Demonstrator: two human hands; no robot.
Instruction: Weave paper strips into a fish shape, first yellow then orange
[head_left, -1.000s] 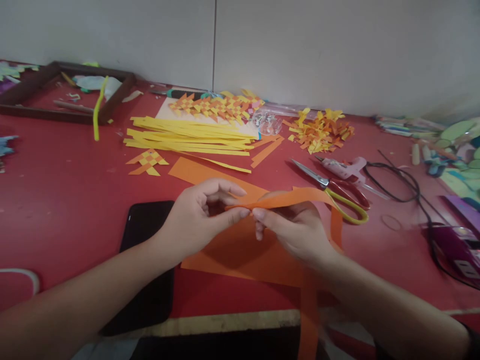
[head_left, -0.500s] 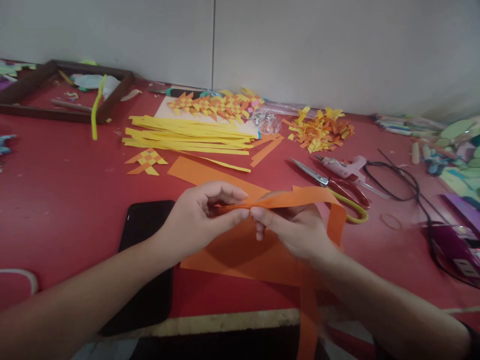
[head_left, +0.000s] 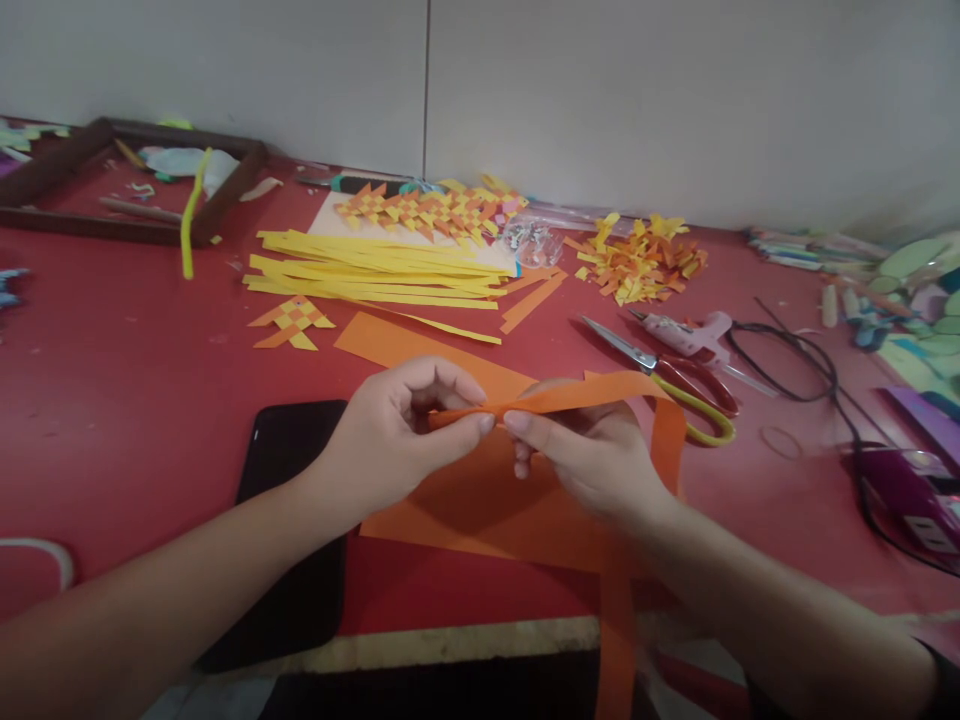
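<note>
Between my two hands runs a long orange paper strip [head_left: 592,393], narrow and folded lengthwise at its left part. My left hand [head_left: 409,415] pinches it near its left end, thumb below and fingers above. Close beside, my right hand [head_left: 592,445] grips it between thumb and fingers. From there the strip loops over the right wrist and hangs past the table's front edge. Under the hands lie orange paper sheets [head_left: 480,520]. A small woven orange and yellow paper fish [head_left: 295,322] rests to the left, beyond a black phone [head_left: 289,540].
Yellow paper strips [head_left: 375,272] lie behind the hands, with woven fish [head_left: 427,210] at the back. Scissors [head_left: 660,370], a pink glue gun [head_left: 694,333] with its black cord and a pile of paper scraps [head_left: 641,260] are at right. A brown frame [head_left: 120,228] sits far left.
The thumbs have moved slightly apart along the orange strip, exposing a little more of it between them. Otherwise the hands stay in nearly the same place.
</note>
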